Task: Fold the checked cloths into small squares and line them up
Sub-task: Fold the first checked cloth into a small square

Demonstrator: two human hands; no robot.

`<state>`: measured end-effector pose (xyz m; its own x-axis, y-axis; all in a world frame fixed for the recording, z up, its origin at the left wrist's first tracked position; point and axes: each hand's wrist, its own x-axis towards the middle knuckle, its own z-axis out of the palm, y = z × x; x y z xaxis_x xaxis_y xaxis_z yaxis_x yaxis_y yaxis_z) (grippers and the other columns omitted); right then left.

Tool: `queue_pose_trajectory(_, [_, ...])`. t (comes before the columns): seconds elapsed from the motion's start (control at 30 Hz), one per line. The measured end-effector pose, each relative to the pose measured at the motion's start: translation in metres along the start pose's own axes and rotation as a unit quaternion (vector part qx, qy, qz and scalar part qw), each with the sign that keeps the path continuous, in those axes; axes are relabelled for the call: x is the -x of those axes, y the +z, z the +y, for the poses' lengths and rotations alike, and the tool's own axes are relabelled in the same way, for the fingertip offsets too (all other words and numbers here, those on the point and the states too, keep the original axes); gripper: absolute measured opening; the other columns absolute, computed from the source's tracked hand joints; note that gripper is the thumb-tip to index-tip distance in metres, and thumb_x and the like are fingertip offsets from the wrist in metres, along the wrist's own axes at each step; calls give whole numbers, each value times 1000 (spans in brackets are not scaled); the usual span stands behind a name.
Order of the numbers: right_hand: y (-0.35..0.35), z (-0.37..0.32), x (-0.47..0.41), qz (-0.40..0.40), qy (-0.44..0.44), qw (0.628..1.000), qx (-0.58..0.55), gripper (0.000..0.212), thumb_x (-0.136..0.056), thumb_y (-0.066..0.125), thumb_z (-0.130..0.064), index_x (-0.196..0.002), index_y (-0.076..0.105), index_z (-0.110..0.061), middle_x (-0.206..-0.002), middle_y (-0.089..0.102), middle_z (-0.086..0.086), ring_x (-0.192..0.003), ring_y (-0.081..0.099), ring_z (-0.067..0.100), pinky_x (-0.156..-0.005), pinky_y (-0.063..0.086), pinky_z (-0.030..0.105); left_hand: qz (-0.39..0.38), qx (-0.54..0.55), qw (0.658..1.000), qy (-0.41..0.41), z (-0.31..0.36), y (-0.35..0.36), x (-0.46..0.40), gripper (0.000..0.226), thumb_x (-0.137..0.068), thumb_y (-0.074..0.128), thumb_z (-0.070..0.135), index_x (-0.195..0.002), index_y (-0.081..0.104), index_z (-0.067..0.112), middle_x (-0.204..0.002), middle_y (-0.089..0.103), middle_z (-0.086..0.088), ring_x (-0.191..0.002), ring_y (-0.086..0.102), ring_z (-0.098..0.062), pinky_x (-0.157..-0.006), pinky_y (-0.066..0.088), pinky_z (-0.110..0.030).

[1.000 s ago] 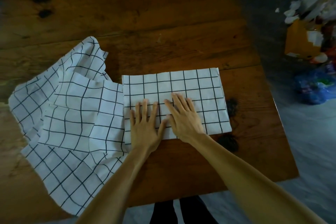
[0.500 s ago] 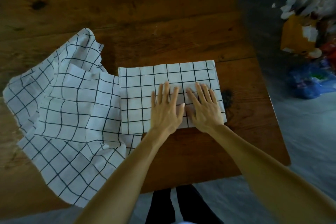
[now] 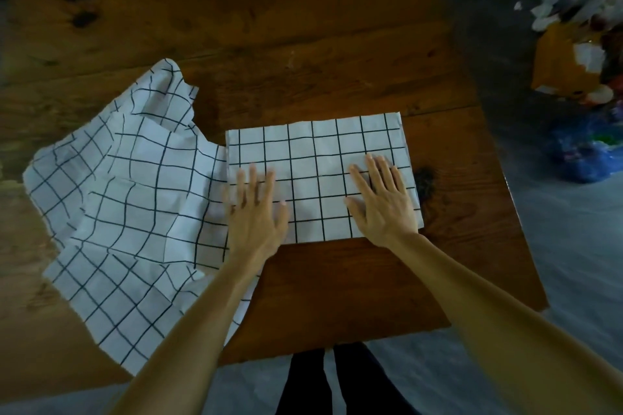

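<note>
A white cloth with a black grid, folded into a flat rectangle, lies on the wooden table near its right front corner. My left hand presses flat on the rectangle's left end, fingers straight. Flat on the right end lies my right hand, fingers spread. A pile of loose, rumpled checked cloth sits to the left, touching the folded one and reaching the table's front edge.
The table's right edge runs close to the folded cloth. On the grey floor at the right lie an orange box, white scraps and a blue bag. My dark-clad legs show below the front edge.
My hands, side by side at the middle of the folded cloth, have slid apart to its left and right ends, smoothing it flat.
</note>
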<state>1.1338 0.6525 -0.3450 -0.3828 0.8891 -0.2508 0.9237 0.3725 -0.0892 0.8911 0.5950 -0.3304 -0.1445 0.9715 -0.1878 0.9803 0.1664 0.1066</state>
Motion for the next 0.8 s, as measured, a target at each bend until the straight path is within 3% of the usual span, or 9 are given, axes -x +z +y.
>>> queue_pose_trajectory(0.1, [2, 0, -1, -3, 2, 1000, 8, 66, -95, 1, -60, -152, -8, -27, -159, -12, 10, -148, -12, 27, -121, -5, 43, 11, 30, 997, 66, 60, -2, -19, 60, -97, 21, 47, -152, 5, 26, -159, -4, -12, -146, -6, -27, -117, -1, -53])
queue_pose_trajectory(0.2, [5, 1, 0, 3, 1, 1000, 11, 68, -94, 6, -55, -154, 0, -25, -161, -6, 13, -149, -9, 28, -121, -2, 44, -31, 35, 992, 119, 93, 13, -18, 59, -98, 12, 49, -152, 6, 25, -160, -2, -11, -147, -5, -26, -119, 2, -49])
queue_pose_trajectory(0.33, [4, 1, -1, 15, -4, 1000, -13, 64, -99, 9, -57, -154, 1, -25, -161, -3, 12, -149, -6, 29, -121, 1, 45, -29, -2, 995, 91, 42, 23, -10, 62, -98, 10, 56, -152, 2, 27, -160, -6, -8, -146, -10, -25, -118, -5, -43])
queue_pose_trajectory(0.53, [3, 3, 0, 4, -3, 1000, -16, 63, -98, 3, -58, -152, -8, -28, -160, -10, 10, -149, -11, 29, -121, -3, 45, -46, 26, 998, 21, -29, 14, 9, 70, -94, 8, 63, -153, 1, 26, -160, -8, -7, -146, -11, -25, -118, 3, -50])
queue_pose_trajectory(0.67, [4, 2, 0, 4, -5, 1000, -17, 63, -99, 5, -58, -151, -9, -28, -157, -15, 8, -148, -11, 28, -121, -5, 44, -27, 4, 999, 18, -27, 11, 10, 71, -93, 13, 62, -153, 3, 24, -160, -7, -10, -146, -14, -25, -115, -9, -51])
queue_pose_trajectory(0.8, [2, 3, -2, -4, -4, 1000, -6, 64, -96, -1, -60, -150, -13, -28, -156, -18, 8, -148, -14, 29, -120, -7, 44, 6, 21, 995, 101, -4, 4, 19, 65, -93, 26, 52, -149, 18, 20, -158, 12, -15, -147, 4, -29, -117, 1, -52])
